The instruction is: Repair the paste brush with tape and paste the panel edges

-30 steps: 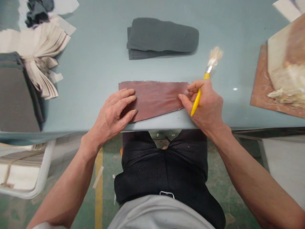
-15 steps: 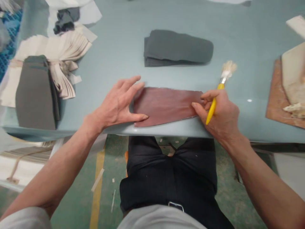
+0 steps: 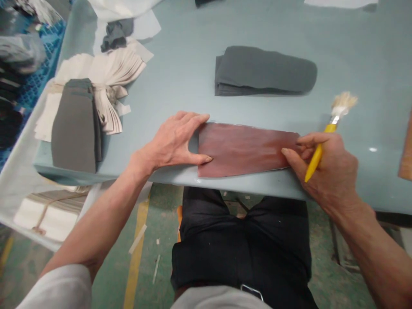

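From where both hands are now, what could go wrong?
The reddish-brown panel lies close to the front edge of the table, so a tug might pull a corner over. The right hand touches the panel's narrow end while also holding the yellow-handled brush, which might slip or hamper its grip.

Wide lane on table (image 3: 180,81) between cream bundle (image 3: 96,68) and dark stack (image 3: 267,71), running down to left hand (image 3: 174,139). Narrower strip between dark stack and red-brown piece (image 3: 244,150); brush (image 3: 330,128) juts from right hand (image 3: 333,167) across its right end. Hands block both ends of piece; middle reachable from above. Front margin tight, lap just below. Open stretch right of brush, up to brown board (image 3: 406,150). Grey panels (image 3: 74,126) obstruct near-left corner.
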A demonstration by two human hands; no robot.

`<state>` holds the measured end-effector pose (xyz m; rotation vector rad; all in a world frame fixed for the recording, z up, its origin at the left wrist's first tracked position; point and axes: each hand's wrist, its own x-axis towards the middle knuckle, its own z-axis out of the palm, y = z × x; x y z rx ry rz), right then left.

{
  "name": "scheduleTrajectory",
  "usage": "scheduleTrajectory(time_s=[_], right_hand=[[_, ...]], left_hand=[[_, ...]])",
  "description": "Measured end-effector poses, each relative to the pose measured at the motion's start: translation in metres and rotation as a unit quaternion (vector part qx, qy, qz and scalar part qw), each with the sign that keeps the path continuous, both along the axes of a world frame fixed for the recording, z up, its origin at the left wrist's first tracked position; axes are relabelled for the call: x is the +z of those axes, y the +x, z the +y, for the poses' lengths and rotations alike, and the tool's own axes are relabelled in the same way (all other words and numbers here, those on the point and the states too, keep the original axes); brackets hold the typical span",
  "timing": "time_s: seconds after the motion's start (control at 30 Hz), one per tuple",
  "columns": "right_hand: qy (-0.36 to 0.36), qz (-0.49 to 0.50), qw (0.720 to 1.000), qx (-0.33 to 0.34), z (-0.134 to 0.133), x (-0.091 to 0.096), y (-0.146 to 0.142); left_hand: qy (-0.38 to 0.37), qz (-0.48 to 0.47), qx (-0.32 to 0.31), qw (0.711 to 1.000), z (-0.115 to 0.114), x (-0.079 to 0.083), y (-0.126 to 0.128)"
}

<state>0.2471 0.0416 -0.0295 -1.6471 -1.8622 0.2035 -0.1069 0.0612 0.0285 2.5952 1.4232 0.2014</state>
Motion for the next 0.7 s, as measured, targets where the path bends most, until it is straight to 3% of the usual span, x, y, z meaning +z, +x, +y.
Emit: scheduleTrajectory(time_s=[0.57, 0.7], right_hand=[[0.008, 0.018, 1.000, 0.020, 0.000, 0.002, 0.000], [0.012, 0.017, 1.000, 0.015, 0.000, 0.001, -0.001]], left_hand=[[0.035, -0.043, 0.047, 0.997, -0.003, -0.018, -0.004], [0.037, -0.098, 0.047, 0.993, -0.009, -0.022, -0.005]])
